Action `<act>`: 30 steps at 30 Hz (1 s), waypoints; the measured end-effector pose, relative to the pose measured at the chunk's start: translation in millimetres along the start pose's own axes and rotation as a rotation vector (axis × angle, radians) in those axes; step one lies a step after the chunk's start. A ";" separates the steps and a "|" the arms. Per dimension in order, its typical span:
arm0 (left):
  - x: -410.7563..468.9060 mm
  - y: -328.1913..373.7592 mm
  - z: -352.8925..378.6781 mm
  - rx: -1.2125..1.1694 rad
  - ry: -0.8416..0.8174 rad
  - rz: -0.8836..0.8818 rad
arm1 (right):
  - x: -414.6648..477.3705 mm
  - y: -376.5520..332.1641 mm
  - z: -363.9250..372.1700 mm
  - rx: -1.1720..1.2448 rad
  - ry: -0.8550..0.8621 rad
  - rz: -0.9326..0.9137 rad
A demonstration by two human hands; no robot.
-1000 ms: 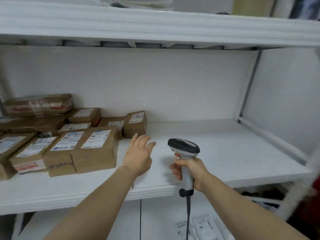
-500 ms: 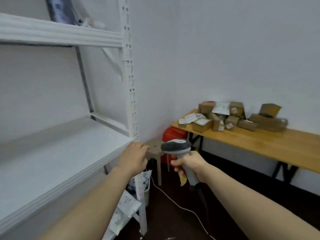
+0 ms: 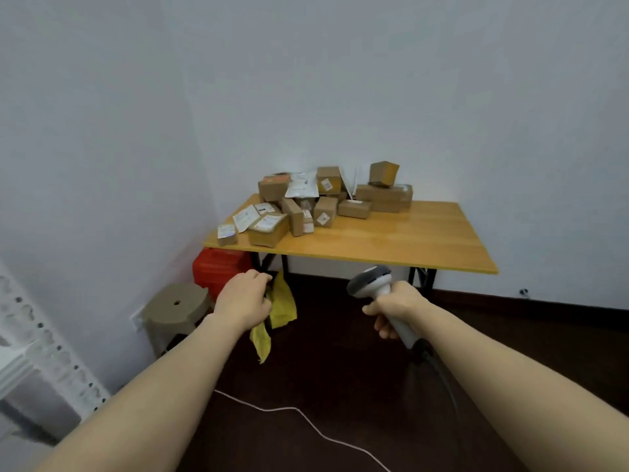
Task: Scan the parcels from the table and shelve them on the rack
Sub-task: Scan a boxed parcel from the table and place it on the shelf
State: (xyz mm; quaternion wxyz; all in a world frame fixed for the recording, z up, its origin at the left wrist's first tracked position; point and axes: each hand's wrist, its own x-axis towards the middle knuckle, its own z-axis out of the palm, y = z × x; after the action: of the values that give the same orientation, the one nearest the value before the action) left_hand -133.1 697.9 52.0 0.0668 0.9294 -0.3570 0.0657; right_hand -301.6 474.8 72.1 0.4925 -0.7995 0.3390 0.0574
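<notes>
A heap of brown cardboard parcels [image 3: 306,206] with white labels lies on the far left part of a wooden table [image 3: 391,240] by the wall, several steps ahead of me. My right hand [image 3: 396,306] grips a grey handheld barcode scanner [image 3: 369,284] by its handle, head pointing forward, with its dark cord trailing down. My left hand [image 3: 243,303] hovers in the air below the table's front edge, fingers curled in with nothing in them. Only the white perforated post of the rack [image 3: 44,338] shows, at the far left edge.
A beige round stool [image 3: 177,304] and a red container [image 3: 218,267] stand under the table's left end. A yellow bag [image 3: 282,304] hangs behind my left hand. A white cable [image 3: 306,420] runs across the dark floor between me and the table.
My view has swung right from the rack shelf with its shelved parcels to the table. My left hand left the shelf and curled shut. The scanner stays in my right hand.
</notes>
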 end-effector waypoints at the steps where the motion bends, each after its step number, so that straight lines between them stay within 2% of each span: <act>1: 16.6 -3.2 6.9 -0.012 -0.016 -0.012 | 13.8 -3.2 -3.9 -0.010 -0.006 0.027; 7: 113.8 -38.9 34.8 -0.150 -0.109 -0.118 | 98.4 -58.7 -17.8 -0.018 -0.085 0.096; 12: 181.9 -73.4 44.3 -0.246 -0.115 -0.220 | 172.8 -103.3 -19.6 0.148 -0.088 0.085; 19: 261.6 -114.7 80.9 -0.266 -0.193 -0.324 | 280.9 -126.7 -1.9 0.372 -0.097 0.068; 23: 315.2 -137.1 103.0 -0.315 -0.184 -0.405 | 353.5 -144.5 4.0 0.436 -0.126 0.034; 30: 436.3 -173.8 158.1 -0.416 -0.165 -0.627 | 514.0 -178.1 21.5 0.520 -0.304 0.023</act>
State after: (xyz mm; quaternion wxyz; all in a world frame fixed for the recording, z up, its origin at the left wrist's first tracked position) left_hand 316.9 513.1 -42.6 0.2420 0.9621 -0.0655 -0.1069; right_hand 202.7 293.8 -24.3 0.7250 -0.6251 0.2737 0.0933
